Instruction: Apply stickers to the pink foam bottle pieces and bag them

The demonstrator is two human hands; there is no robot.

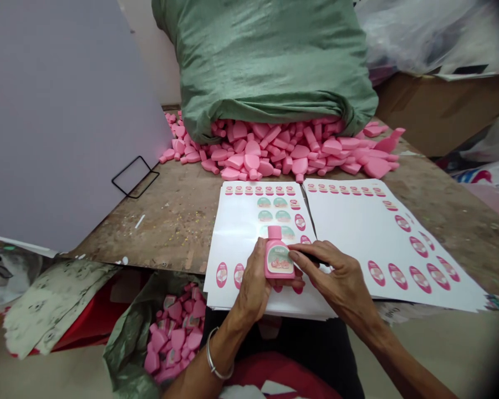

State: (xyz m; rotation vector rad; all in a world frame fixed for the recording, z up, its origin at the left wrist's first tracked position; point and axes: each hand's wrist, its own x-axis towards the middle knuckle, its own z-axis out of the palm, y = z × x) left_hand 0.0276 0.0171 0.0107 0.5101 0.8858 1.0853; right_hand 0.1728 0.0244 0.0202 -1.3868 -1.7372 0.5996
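Observation:
My left hand is closed around a small pink plastic bottle, held upright over the sticker sheets. On the bottle's front sits a green and cream label with a printed picture. The fingertips of my right hand touch the label's right edge. Pinched in that hand is a thin dark tool, mostly hidden by the fingers. Beneath both hands lies a left stack of white sticker sheets, with green half-round labels and pink oval ones. A second sheet stack lies to the right.
A large green sack spills a heap of pink bottles across the table's back. Low on the left, an open green bag contains labelled pink bottles. A black wire stand is beside the pale panel. Cardboard stands right.

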